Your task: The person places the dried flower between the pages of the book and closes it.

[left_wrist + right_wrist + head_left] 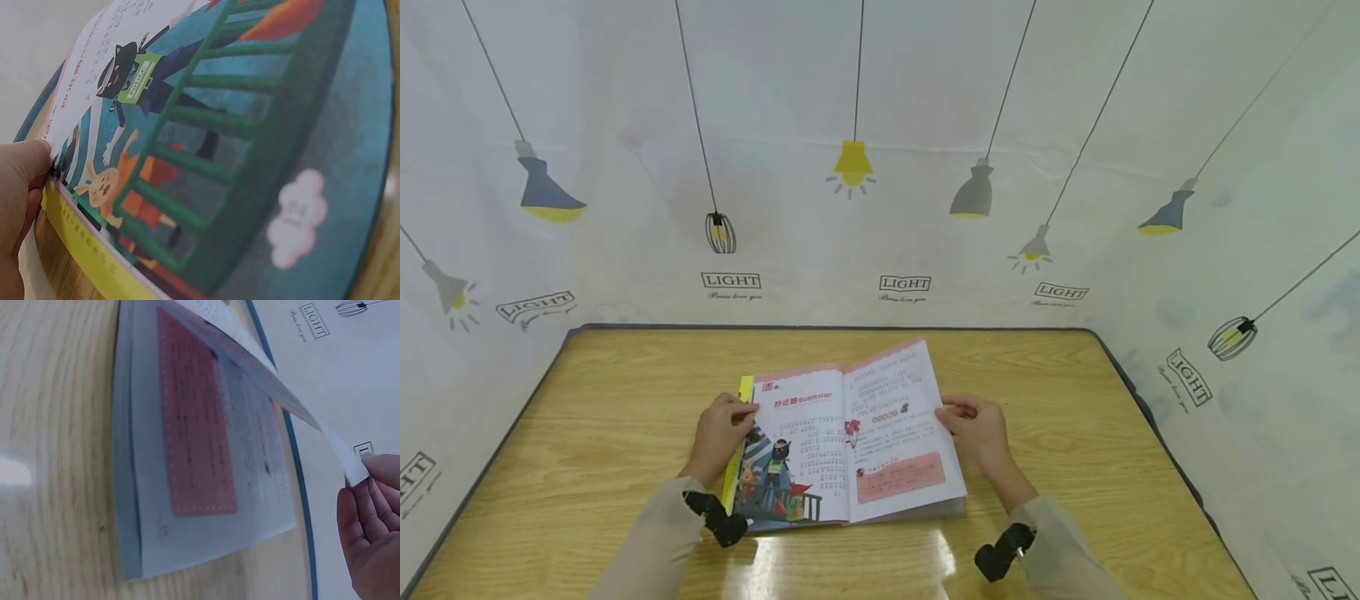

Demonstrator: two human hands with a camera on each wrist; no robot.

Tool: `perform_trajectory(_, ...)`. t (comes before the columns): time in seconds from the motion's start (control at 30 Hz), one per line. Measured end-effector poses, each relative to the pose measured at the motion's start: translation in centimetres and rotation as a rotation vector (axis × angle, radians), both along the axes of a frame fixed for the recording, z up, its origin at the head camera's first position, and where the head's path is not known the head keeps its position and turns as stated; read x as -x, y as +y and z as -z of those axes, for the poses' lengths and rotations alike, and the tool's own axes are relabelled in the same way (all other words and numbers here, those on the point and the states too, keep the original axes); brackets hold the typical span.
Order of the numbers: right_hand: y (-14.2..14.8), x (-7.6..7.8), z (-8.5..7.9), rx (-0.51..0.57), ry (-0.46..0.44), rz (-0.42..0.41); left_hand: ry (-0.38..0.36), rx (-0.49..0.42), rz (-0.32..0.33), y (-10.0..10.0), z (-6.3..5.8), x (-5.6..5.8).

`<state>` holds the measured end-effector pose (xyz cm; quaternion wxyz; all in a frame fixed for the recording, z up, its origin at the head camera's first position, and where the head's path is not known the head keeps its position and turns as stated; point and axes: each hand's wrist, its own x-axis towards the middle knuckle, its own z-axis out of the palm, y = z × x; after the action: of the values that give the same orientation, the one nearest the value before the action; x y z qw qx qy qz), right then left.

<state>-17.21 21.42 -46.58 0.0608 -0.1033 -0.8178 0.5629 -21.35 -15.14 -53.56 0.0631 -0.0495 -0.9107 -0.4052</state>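
An open picture book (797, 429) lies on the wooden table, with a cat in a police vest on its left page. My left hand (718, 435) grips the book's left edge, beside a yellow strip (94, 265); in the left wrist view the thumb lies over the page margin. On the other side, my right hand (983, 432) pinches the outer edge of a right-hand page (902, 417) between thumb and fingers. That page is raised and bowed in the right wrist view, above another page (200, 425) with a pink text box.
The wooden table (625, 400) has a dark border along its back and sides. Behind it and at both sides rises a white cloth (790, 100) printed with hanging lamps. A black wrist camera (718, 521) sits on the left sleeve, another camera (1000, 552) on the right.
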Motion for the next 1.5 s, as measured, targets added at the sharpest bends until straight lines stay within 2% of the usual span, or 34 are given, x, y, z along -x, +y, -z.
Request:
perform_trajectory(0.17,-0.6,0.1,-0.9,0.040,-0.016,-0.011,-0.015,-0.003,-0.008,-0.1,-0.1,-0.1)
perform_trajectory(0.3,-1.2,0.2,-1.8,0.078,-0.022,-0.034,0.002,0.005,-0.006,-0.2,-0.2,0.0)
perform_trajectory(0.53,-2.8,0.3,-3.2,0.192,0.009,-0.080,-0.003,0.024,0.035,-0.4,-0.4,0.3)
perform_trajectory(0.77,-5.3,0.3,-4.7,0.233,0.070,-0.174,-0.068,0.030,0.079,-0.6,-1.1,0.4)
perform_trajectory(1.0,-7.5,0.6,-5.8,0.256,0.085,-0.219,-0.140,0.062,0.147,-0.5,-2.1,0.9)
perform_trajectory(1.07,-8.0,0.7,-5.9,0.250,0.090,-0.231,-0.145,0.066,0.156,-0.3,-2.7,0.9)
perform_trajectory(1.2,-8.7,0.9,-5.6,0.232,0.099,-0.244,-0.087,0.073,0.161,0.4,-4.1,1.2)
perform_trajectory(1.33,-9.3,0.9,-5.6,0.232,0.071,-0.254,-0.006,0.072,0.153,1.3,-6.3,1.4)
perform_trajectory(1.5,-10.1,0.9,-5.7,0.224,0.052,-0.275,0.127,0.078,0.160,3.0,-9.7,1.4)
